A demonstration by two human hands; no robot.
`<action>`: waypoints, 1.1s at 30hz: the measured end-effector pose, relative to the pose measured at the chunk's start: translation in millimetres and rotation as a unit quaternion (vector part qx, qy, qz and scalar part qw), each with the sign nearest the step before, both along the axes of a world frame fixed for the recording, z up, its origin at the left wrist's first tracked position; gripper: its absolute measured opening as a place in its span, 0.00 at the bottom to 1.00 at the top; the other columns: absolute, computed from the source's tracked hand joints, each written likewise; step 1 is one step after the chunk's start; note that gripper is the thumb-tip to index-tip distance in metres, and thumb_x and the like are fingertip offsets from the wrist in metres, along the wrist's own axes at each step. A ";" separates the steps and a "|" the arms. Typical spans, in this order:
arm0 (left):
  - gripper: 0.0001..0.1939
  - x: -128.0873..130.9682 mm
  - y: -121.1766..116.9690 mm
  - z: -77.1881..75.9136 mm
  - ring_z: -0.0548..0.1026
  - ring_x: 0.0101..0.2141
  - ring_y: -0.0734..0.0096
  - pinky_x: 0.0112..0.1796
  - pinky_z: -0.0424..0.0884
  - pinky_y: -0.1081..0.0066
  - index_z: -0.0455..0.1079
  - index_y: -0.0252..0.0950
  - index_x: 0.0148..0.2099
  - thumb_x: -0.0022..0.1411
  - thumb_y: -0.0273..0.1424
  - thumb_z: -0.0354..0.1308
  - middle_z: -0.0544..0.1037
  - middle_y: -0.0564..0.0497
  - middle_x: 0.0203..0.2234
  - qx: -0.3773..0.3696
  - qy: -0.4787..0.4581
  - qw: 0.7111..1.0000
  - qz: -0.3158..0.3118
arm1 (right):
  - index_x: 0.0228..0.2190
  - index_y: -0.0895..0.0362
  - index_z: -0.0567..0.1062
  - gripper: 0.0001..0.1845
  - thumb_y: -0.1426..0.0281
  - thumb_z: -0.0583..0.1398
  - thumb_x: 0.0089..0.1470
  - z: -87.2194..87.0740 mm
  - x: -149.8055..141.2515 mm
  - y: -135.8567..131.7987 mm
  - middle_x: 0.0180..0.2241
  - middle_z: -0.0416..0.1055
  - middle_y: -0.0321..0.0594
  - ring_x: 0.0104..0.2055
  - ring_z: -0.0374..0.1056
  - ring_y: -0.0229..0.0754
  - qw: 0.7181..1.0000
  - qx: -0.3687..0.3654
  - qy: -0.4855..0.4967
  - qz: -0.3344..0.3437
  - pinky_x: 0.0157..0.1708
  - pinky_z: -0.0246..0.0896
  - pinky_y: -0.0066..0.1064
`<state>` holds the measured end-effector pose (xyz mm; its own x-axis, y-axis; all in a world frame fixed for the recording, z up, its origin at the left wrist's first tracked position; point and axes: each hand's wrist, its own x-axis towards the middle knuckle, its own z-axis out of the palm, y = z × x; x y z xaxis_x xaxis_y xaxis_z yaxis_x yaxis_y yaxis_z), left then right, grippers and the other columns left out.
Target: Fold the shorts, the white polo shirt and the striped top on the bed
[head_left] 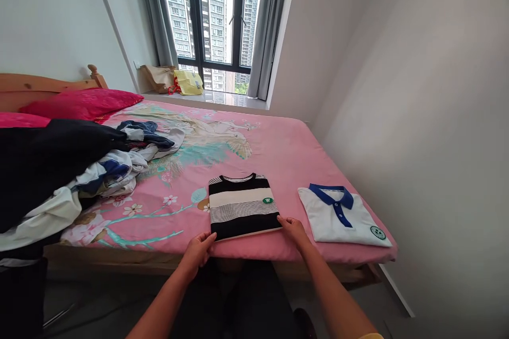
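A folded striped T-shirt (242,206), black, cream and thin-lined with a green oval badge, lies near the front edge of the bed. Its collar points away from me. My left hand (199,249) pinches its near left corner between thumb and fingers. At the near right corner, my right hand (292,228) grips the fabric the same way. To the right rests a folded white polo shirt (334,217) with a blue collar and a round green badge, apart from my hands.
A heap of rumpled clothes (131,159) lies on the bed's left, with a large black garment (59,164) over it. Red pillows (83,103) sit by the wooden headboard (47,85). A paper bag (157,78) and yellow bag (190,82) stand on the windowsill. A wall runs along the right.
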<state>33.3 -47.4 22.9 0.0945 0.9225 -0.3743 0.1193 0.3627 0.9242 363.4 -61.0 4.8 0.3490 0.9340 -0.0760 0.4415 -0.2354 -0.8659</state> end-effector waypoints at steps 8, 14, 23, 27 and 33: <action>0.27 1.1 -4.4 2.2 0.57 0.07 0.81 0.10 0.42 0.79 0.57 0.39 0.28 0.42 0.56 0.58 0.68 0.59 0.13 -0.022 0.021 0.999 -0.042 | 0.18 0.57 0.71 0.23 0.50 0.54 0.46 2.0 -5.8 -1.4 0.19 0.67 0.35 0.25 0.62 0.39 0.999 -0.019 -0.042 -0.016 0.25 0.51 0.27; 0.26 1.9 -6.2 2.9 0.60 0.09 0.81 0.11 0.44 0.79 0.57 0.38 0.30 0.45 0.56 0.56 0.71 0.57 0.16 -0.026 0.028 0.999 -0.038 | 0.16 0.55 0.69 0.23 0.50 0.54 0.45 4.3 -8.3 -0.8 0.16 0.64 0.34 0.23 0.61 0.40 0.997 -0.038 -0.066 -0.025 0.24 0.49 0.28; 0.25 -20.3 -31.8 -5.9 0.66 0.11 0.76 0.10 0.48 0.80 0.60 0.36 0.28 0.41 0.52 0.63 0.73 0.54 0.18 -0.052 0.022 0.998 -0.005 | 0.14 0.54 0.60 0.21 0.52 0.54 0.46 -2.5 -23.5 -48.5 0.16 0.59 0.32 0.22 0.57 0.38 0.997 -0.032 -0.064 -0.017 0.24 0.45 0.29; 0.25 -26.3 -47.0 -15.1 0.74 0.23 0.72 0.16 0.60 0.79 0.60 0.36 0.28 0.39 0.48 0.67 0.71 0.56 0.22 -0.054 -0.032 0.997 0.044 | 0.15 0.54 0.60 0.21 0.52 0.55 0.45 -8.7 -31.8 -69.2 0.16 0.59 0.32 0.23 0.58 0.39 0.998 -0.033 -0.035 -0.046 0.25 0.48 0.30; 0.24 -13.0 -43.2 -20.5 0.76 0.27 0.72 0.28 0.71 0.72 0.62 0.36 0.36 0.43 0.43 0.68 0.72 0.54 0.28 -0.086 -0.123 0.982 0.112 | 0.27 0.56 0.70 0.17 0.55 0.60 0.40 -7.8 -34.1 -64.8 0.29 0.73 0.40 0.31 0.68 0.43 0.993 -0.045 0.071 -0.088 0.27 0.58 0.29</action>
<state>20.3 -90.5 2.4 0.0029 0.8554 -0.5179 -0.2003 0.5079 0.8378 329.4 -125.7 -3.0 0.4852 0.8470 -0.2173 0.2617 -0.3778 -0.8881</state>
